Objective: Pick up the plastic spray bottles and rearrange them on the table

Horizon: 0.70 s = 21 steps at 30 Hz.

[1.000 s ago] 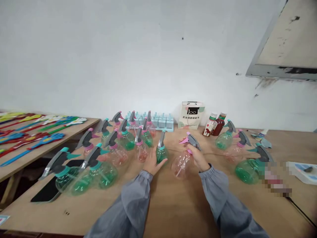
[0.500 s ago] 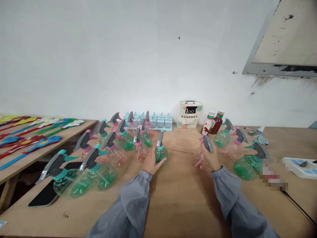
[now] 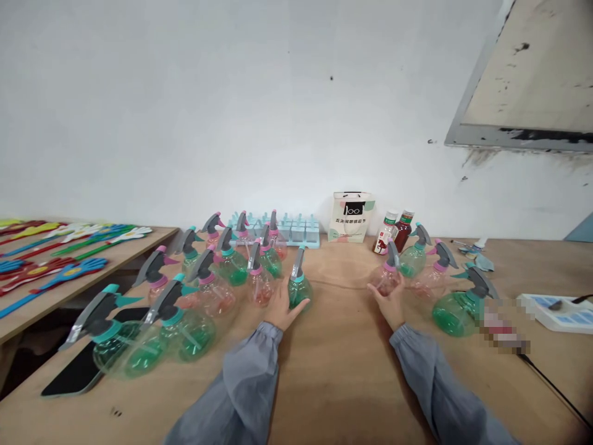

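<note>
On the desk [image 3: 343, 383], the left hand [image 3: 282, 306] cups the round body of a green spray bottle [image 3: 300, 288] near the middle, thumb across its front; the right hand [image 3: 390, 303] grasps a pink spray bottle [image 3: 384, 279] by its lower body, right of the middle, just beside another green bottle [image 3: 412, 262] and another pink bottle [image 3: 429, 281]. With neighbours so near, a sideways push by the right hand could probably knock one over; the smooth, rounded walls might also slip under a loose grip, and a leftward nudge from the left hand could jostle the row there. The left hand's bottle has its long axis roughly upright, its sprayer's grey back towards the wearer, so the nozzle seems aimed at the wall. The right hand's bottle stands near upright too, its sprayer top leaning slightly left; its nozzle is hidden, so its aim cannot be told.
</note>
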Each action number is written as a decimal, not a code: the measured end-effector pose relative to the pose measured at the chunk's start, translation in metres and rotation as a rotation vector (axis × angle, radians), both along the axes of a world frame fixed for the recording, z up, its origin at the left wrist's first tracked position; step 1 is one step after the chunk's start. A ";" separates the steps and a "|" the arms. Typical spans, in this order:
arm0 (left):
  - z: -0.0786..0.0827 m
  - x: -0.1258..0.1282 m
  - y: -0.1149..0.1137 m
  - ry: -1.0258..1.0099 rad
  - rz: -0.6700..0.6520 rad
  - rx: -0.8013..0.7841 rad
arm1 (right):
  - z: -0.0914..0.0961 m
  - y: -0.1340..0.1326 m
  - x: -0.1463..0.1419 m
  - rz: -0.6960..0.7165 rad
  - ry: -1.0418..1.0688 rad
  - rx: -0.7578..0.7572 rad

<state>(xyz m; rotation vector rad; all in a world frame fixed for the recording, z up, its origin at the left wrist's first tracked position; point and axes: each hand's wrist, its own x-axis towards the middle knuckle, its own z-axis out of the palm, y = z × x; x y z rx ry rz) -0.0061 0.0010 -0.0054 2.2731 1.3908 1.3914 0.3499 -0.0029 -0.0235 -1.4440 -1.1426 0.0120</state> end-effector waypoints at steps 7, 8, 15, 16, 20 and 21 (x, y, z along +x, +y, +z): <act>0.000 0.000 -0.001 0.000 -0.006 -0.013 | 0.014 0.067 0.015 -0.164 0.056 -0.017; 0.000 0.000 -0.001 -0.003 -0.008 -0.008 | 0.015 0.072 0.016 -0.179 0.046 -0.027; 0.002 0.000 -0.002 -0.013 -0.013 -0.005 | 0.023 0.086 0.018 -0.321 0.056 -0.119; 0.002 0.000 -0.002 -0.014 -0.015 -0.008 | 0.023 0.086 0.018 -0.335 0.051 -0.117; 0.005 0.001 -0.004 -0.029 -0.024 -0.017 | 0.028 0.084 0.016 -0.341 0.041 -0.131; 0.005 0.001 -0.004 -0.033 -0.023 -0.022 | 0.029 0.084 0.016 -0.333 0.047 -0.142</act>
